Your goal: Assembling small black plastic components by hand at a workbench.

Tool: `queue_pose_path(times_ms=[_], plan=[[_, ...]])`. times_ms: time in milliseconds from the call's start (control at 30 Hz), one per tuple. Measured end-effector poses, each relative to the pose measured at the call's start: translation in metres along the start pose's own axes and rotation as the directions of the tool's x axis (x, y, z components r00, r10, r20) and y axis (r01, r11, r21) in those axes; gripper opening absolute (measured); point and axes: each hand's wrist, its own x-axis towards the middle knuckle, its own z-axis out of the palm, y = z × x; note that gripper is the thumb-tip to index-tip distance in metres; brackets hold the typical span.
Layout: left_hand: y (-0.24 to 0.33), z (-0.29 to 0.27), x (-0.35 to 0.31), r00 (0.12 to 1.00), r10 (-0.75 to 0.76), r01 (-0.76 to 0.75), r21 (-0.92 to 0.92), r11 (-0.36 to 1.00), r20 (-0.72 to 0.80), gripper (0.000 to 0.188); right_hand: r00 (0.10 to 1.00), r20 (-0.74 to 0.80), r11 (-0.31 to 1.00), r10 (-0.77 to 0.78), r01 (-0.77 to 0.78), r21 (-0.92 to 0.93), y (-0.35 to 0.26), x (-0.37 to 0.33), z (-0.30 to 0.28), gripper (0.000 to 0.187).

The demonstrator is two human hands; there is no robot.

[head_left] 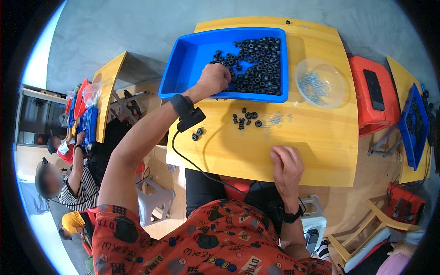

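Observation:
My left hand (213,79) reaches over the near wall of a blue tray (192,49), among small black ring-like parts (262,68) heaped mostly on its right side. The fingers are bent and closed, and whatever is between them is hidden. My right hand (288,166) is at the near edge of the yellow table (316,151), fingers curled together; their inside does not show. Between the hands and the tray lie several loose black parts (248,116) and a small scatter of silvery screw-like pieces (276,119). Two or three more black parts (197,134) sit further left.
A clear round bowl (319,82) with silvery screw-like pieces stands right of the tray. A cable (197,164) runs from my left wrist device (188,117) across the table edge. A red case (373,96) carries a dark phone-like slab. Other people work at a table on the left.

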Motion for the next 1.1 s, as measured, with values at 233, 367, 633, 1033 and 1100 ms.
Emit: queue_pose_path(times_ms=[233, 367, 633, 1033, 1100], plan=[[-0.002, -0.027, -0.011, 0.981, -0.19, 0.178, -0.616, 0.767, 0.046, 0.016, 1.0, -0.016, 1.0, -0.001, 0.001, 0.023, 0.0, 0.002, 0.004, 0.011], [0.018, -0.057, -0.057, 0.998, -0.058, 0.056, -0.768, 0.638, 0.025, 0.018, 1.0, -0.017, 0.999, 0.007, -0.006, 0.049, 0.001, 0.001, 0.006, 0.012], [0.046, 0.017, -0.108, 0.959, 0.24, -0.283, -0.482, 0.829, -0.151, 0.017, 1.0, -0.024, 0.999, -0.017, 0.018, 0.031, 0.0, 0.002, 0.007, 0.012], [0.049, -0.032, -0.087, 0.925, 0.146, -0.258, -0.299, 0.919, -0.352, 0.023, 1.0, -0.011, 0.999, 0.023, -0.023, 0.046, -0.002, -0.001, 0.004, 0.013], [0.027, -0.046, -0.052, 0.927, 0.107, -0.22, -0.291, 0.931, -0.361, 0.027, 0.999, -0.014, 0.999, 0.029, -0.028, 0.043, -0.003, 0.001, 0.004, 0.012]])
